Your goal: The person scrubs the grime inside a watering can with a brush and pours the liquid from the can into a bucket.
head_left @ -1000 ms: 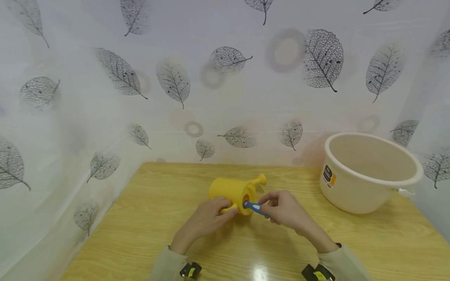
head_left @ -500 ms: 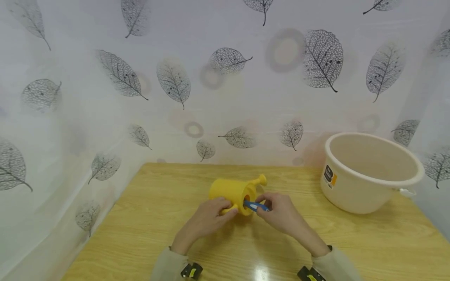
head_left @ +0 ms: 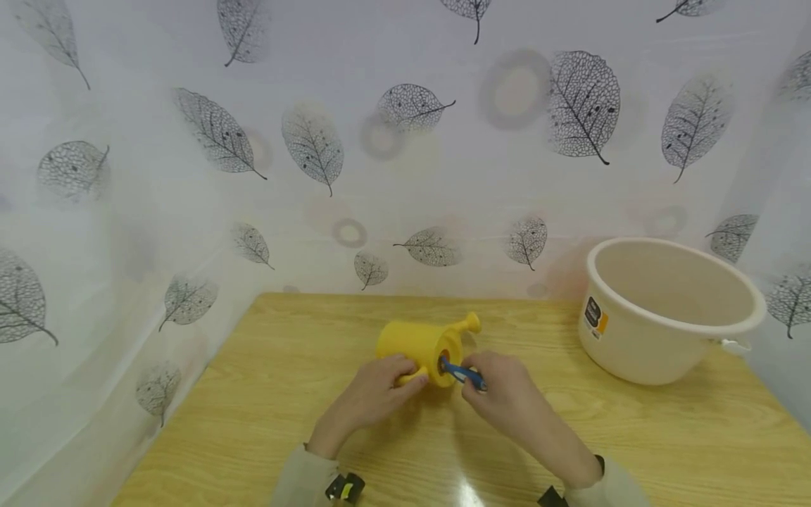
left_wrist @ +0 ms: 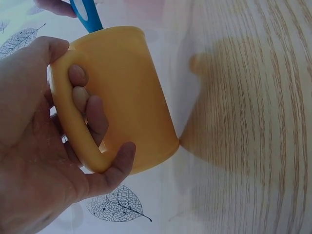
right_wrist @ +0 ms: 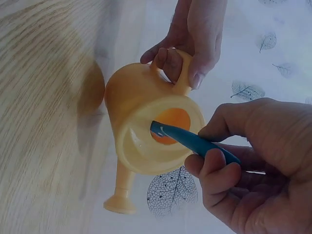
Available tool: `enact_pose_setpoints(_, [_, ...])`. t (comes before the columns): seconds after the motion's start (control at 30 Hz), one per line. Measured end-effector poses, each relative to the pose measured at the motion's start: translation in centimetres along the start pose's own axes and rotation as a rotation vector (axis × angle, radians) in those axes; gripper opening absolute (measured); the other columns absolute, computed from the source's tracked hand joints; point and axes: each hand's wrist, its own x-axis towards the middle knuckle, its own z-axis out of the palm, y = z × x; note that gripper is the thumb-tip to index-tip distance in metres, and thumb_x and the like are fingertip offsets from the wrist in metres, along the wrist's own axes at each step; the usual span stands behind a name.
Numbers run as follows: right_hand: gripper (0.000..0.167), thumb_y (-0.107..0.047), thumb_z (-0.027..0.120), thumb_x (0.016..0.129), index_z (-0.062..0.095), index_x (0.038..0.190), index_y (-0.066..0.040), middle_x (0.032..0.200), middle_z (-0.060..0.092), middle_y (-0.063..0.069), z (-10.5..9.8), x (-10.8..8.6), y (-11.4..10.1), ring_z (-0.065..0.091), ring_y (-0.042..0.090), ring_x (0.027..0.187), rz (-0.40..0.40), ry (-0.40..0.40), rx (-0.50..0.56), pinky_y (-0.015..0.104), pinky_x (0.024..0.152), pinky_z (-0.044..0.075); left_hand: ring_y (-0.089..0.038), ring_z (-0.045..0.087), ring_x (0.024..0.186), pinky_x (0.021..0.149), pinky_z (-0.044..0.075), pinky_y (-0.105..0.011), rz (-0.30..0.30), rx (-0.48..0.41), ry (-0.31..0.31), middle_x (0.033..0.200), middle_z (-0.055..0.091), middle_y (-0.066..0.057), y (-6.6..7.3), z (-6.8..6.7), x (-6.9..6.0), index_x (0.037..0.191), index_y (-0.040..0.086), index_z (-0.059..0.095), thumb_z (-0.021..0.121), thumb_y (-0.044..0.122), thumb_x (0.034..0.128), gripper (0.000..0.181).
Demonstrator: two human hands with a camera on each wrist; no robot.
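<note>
A yellow watering can [head_left: 408, 340] lies tilted on its side over the table, its round opening facing right. My left hand [head_left: 374, 394] grips its handle [left_wrist: 73, 117], with fingers curled through the loop. In my right hand [head_left: 513, 398] I pinch a blue-handled tool [right_wrist: 195, 141] with a pale inset. The tool's tip sits at the can's opening, and part of it may be inside; its head does not show clearly. The spout [right_wrist: 122, 190] points away from me. In the left wrist view only a piece of the blue handle [left_wrist: 87, 14] shows above the can.
A large cream bucket [head_left: 640, 352] with a label stands at the right of the wooden table [head_left: 266, 394]. Behind the table hangs a pale sheet [head_left: 405, 183] printed with leaves.
My right hand has turned over a little and shifted slightly, tilting the blue-handled tool at the opening. The watering can and my left hand stay in place.
</note>
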Motion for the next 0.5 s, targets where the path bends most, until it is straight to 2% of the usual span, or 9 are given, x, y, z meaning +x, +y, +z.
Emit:
enact_pose_setpoints(0.1, [0.013, 0.003, 0.075, 0.078, 0.073, 0.088, -0.005, 0.078, 0.068, 0.000, 0.2, -0.1, -0.1, 0.052, 0.003, 0.064, -0.064, 0.060, -0.057, 0.017, 0.056, 0.045, -0.003, 0.042, 0.068, 0.064, 0.038, -0.021, -0.001, -0.001, 0.001, 0.075, 0.047, 0.013, 0.0, 0.0, 0.0, 0.077, 0.026, 0.053, 0.056, 0.043, 0.1033, 0.032])
enact_pose_setpoints(0.2, [0.014, 0.003, 0.077, 0.076, 0.072, 0.088, -0.004, 0.076, 0.065, -0.001, 0.6, 0.0, 0.1, 0.048, 0.003, 0.062, -0.095, 0.112, -0.098, 0.018, 0.055, 0.042, -0.002, 0.043, 0.068, 0.064, 0.038, -0.021, -0.013, -0.008, 0.003, 0.075, 0.048, 0.014, 0.0, -0.1, 0.0, 0.077, 0.027, 0.054, 0.056, 0.044, 0.1033, 0.032])
enact_pose_setpoints(0.5, [0.019, 0.004, 0.080, 0.074, 0.072, 0.089, -0.004, 0.074, 0.061, -0.002, 1.4, 0.3, 1.0, 0.039, 0.000, 0.059, -0.184, 0.176, -0.156, 0.015, 0.051, 0.036, -0.003, 0.044, 0.069, 0.064, 0.039, -0.021, -0.012, -0.012, 0.000, 0.075, 0.048, 0.014, -0.1, -0.1, -0.1, 0.078, 0.028, 0.054, 0.056, 0.045, 0.1034, 0.031])
